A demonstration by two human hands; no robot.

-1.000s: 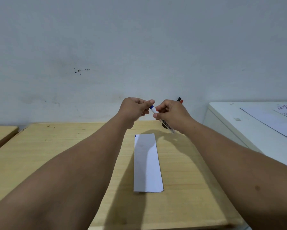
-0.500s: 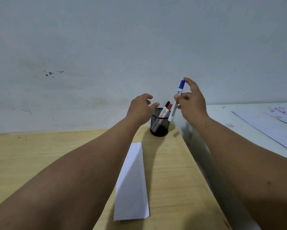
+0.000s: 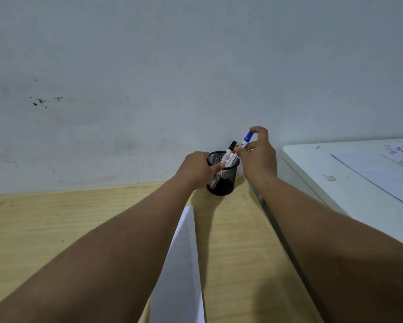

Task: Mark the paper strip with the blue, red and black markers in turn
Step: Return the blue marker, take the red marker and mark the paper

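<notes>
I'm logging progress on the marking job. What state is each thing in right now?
blue marker: capped, held upright over the cup
right hand: gripping the blue marker
left hand: steadying the mesh cup
black marker: capped, standing in the cup
paper strip: flat on the table

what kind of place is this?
Likely an office or study desk: wooden table, mesh pen cup with markers, printed papers on a white cabinet, bare wall.
</notes>
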